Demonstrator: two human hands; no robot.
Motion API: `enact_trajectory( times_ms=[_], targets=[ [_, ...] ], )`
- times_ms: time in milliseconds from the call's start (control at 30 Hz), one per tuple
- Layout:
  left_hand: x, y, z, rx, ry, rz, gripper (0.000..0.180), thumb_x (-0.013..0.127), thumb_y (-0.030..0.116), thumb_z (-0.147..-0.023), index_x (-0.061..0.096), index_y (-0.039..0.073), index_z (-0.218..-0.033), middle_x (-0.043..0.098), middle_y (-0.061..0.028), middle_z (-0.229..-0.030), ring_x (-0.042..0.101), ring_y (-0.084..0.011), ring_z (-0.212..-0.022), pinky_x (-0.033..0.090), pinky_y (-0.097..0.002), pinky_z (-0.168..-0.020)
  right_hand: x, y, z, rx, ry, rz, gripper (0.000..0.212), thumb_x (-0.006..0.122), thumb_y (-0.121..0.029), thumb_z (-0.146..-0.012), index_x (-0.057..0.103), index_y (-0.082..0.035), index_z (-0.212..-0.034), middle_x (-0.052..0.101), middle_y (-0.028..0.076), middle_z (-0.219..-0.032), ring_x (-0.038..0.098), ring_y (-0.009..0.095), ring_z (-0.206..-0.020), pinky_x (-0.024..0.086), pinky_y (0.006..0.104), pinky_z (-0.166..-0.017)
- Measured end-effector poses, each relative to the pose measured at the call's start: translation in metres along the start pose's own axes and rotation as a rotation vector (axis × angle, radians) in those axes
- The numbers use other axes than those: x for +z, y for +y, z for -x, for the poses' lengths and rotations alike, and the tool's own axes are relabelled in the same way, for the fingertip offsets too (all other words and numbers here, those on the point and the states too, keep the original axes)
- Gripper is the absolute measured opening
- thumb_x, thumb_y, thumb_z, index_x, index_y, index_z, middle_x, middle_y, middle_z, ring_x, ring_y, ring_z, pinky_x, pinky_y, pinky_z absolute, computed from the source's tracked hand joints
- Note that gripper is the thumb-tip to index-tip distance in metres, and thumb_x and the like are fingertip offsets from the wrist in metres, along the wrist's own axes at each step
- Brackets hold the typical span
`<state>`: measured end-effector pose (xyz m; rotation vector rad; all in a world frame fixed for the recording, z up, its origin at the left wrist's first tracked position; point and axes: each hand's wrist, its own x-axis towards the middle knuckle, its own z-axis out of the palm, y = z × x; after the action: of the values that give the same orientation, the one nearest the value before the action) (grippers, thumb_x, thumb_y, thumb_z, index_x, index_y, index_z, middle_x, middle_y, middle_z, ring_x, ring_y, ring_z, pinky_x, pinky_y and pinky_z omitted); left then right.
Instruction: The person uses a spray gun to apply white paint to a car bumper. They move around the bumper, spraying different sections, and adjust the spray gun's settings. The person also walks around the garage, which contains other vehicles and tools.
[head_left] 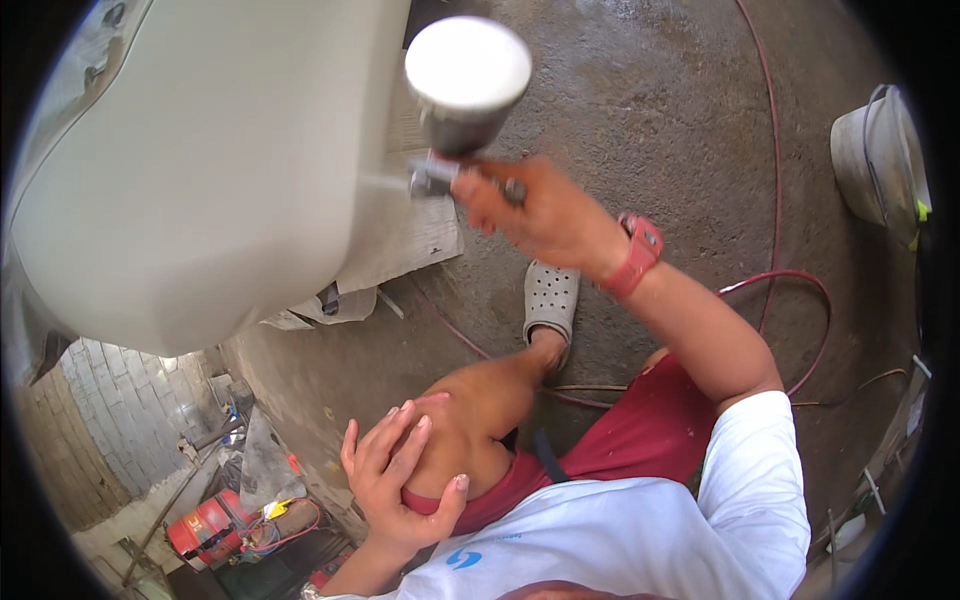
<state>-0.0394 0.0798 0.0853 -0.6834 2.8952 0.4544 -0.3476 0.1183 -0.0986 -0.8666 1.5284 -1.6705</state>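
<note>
Spray gun (465, 128) was gripped by right hand (545, 208), upper centre, nozzle (417, 183) aimed left at pale panel (200, 180); left hand (395, 480) was laid open on knee (452, 425).

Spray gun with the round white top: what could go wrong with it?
The spray gun is in the right hand, with its big cup on top. If it tips too far, the cup might drip; I can't tell whether the white top is a lid.

Mist shows close to the pale panel, so lingering in one spot might make drips there.

The red hose loops over the floor, so someone could trip.
</note>
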Motion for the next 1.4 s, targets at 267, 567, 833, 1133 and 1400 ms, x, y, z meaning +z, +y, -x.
enact_trajectory(
  times_ms=[267, 567, 833, 1133, 1400],
  targets=[
    [0.001, 0.005, 0.009, -0.002, 0.013, -0.003, 0.067, 0.081, 0.031, -0.076, 0.071, 0.007, -0.137, 0.067, -0.0192, -0.146, 0.064, -0.0363, -0.134, 0.025, -0.0611, -0.127, 0.010, -0.023, 0.000, -0.009, -0.285, -0.222, 0.068, 0.059, -0.060, -0.109, 0.075, 0.003, -0.129, 0.073, 0.010, -0.076, 0.071, 0.017, -0.070, 0.056, 0.0355, -0.066],
    [-0.003, -0.005, -0.007, -0.050, 0.031, 0.036, 0.063, 0.083, 0.034, -0.072, 0.077, 0.009, -0.130, 0.071, -0.0128, -0.140, 0.066, -0.0327, -0.131, 0.026, -0.0588, -0.127, -0.072, -0.032, -0.130, -0.075, 0.225, 0.064, 0.072, 0.054, -0.070, -0.106, 0.074, -0.002, -0.116, 0.073, 0.006, -0.078, 0.069, 0.012, -0.064, 0.049, 0.0300, -0.047],
    [-0.012, -0.013, -0.033, -0.057, 0.024, -0.014, 0.063, 0.085, 0.048, -0.083, 0.077, 0.016, -0.136, 0.071, -0.0064, -0.145, 0.066, -0.0276, -0.134, 0.031, -0.0589, -0.125, -0.141, -0.041, -0.267, -0.137, 0.551, 0.132, 0.075, 0.047, -0.067, -0.109, 0.072, -0.001, -0.083, 0.069, 0.008, -0.067, 0.060, 0.017, -0.047, 0.049, 0.0324, -0.046],
    [-0.015, -0.005, -0.028, -0.068, 0.016, -0.032, 0.062, 0.083, 0.050, -0.085, 0.076, 0.017, -0.137, 0.070, -0.0067, -0.146, 0.065, -0.0279, -0.135, 0.031, -0.0595, -0.124, -0.141, -0.070, -0.276, -0.324, 0.580, 0.107, 0.067, 0.046, -0.063, -0.112, 0.070, -0.005, -0.088, 0.066, 0.006, -0.067, 0.059, 0.016, -0.049, 0.048, 0.0322, -0.047],
    [-0.005, 0.011, -0.001, -0.047, 0.057, 0.017, 0.058, 0.085, 0.037, -0.075, 0.080, 0.016, -0.128, 0.072, -0.0071, -0.141, 0.067, -0.0261, -0.129, 0.026, -0.0574, -0.126, -0.057, -0.103, -0.101, -0.153, 0.220, 0.034, 0.065, 0.053, -0.062, -0.111, 0.076, -0.002, -0.120, 0.075, 0.004, -0.081, 0.063, 0.008, -0.062, 0.046, 0.0251, -0.050]
  ],
)
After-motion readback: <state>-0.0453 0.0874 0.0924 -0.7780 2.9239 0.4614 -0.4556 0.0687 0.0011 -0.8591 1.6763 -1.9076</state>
